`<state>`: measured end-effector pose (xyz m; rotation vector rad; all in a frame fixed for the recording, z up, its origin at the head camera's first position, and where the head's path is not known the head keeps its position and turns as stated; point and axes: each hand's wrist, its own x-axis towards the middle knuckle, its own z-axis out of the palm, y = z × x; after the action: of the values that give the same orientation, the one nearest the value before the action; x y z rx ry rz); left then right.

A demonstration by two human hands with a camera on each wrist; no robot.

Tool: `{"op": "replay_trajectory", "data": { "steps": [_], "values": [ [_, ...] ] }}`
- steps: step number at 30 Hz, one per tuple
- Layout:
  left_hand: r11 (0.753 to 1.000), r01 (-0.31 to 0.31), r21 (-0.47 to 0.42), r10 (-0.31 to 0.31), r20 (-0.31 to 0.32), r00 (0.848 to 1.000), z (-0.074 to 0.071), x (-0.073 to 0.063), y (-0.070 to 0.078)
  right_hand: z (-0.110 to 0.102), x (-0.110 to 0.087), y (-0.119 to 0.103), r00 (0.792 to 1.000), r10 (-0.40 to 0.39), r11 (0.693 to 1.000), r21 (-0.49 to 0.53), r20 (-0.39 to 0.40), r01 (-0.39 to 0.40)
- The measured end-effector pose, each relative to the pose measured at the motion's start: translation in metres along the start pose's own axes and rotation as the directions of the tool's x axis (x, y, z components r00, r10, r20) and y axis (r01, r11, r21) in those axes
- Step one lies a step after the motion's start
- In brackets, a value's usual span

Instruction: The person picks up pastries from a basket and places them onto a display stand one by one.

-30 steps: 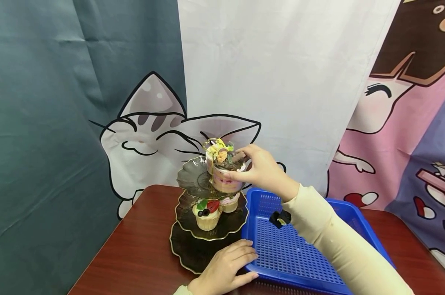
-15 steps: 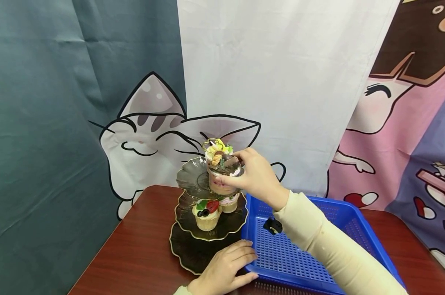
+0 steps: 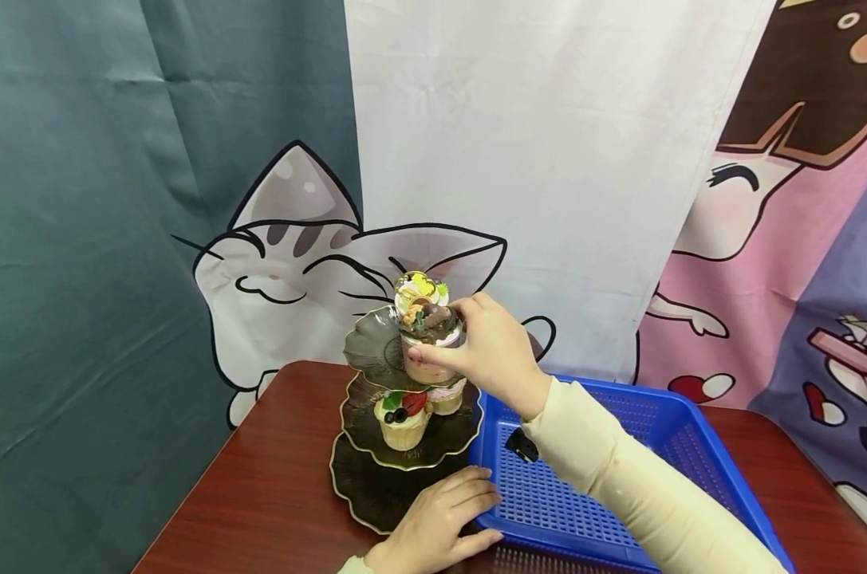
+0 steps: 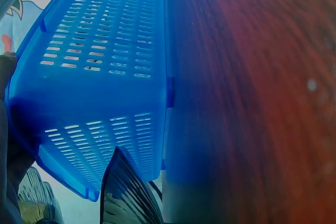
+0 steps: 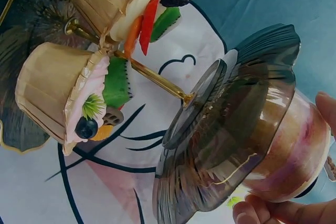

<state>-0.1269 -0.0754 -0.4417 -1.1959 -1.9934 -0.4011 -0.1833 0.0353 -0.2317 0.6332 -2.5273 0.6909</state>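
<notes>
My right hand (image 3: 498, 351) grips a clear dessert cup (image 3: 427, 371) with pink and cream layers and a chocolate topping, thumb on the near side. The cup is at the right side of the top plate (image 3: 372, 351) of a three-tier stand; in the right wrist view the cup (image 5: 294, 148) shows behind the plate's wavy rim. Just behind it stands another dessert cup (image 3: 413, 288) with yellow decoration. My left hand (image 3: 436, 518) rests with relaxed fingers on the near left corner of a blue plastic basket (image 3: 548, 502), beside the stand's bottom plate (image 3: 372, 486).
On the middle plate sit a fruit-topped cupcake (image 3: 403, 430) and a pink-creamed cupcake (image 3: 447, 401). A small black device (image 3: 522, 445) shows under the right wrist, over the basket. The red-brown table (image 3: 239, 478) meets a printed cartoon curtain (image 3: 569, 159) behind.
My right hand has moved left and slightly down with the chocolate-topped dessert cup, bringing it further over the top plate. The left hand stays on the basket corner.
</notes>
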Motion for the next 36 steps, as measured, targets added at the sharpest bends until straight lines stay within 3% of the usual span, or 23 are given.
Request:
{"op": "replay_trajectory", "data": {
  "steps": [16,36],
  "values": [
    [1.000,-0.001,-0.002,0.001,-0.004,1.000,0.001,0.000,0.001,0.003,-0.001,0.004,1.000,0.000,1.000,-0.013,0.004,0.000],
    [1.000,-0.004,-0.017,0.004,-0.013,1.000,0.001,0.000,0.000,-0.005,-0.001,0.010,0.999,0.010,0.997,0.074,0.030,-0.012]
  ]
}}
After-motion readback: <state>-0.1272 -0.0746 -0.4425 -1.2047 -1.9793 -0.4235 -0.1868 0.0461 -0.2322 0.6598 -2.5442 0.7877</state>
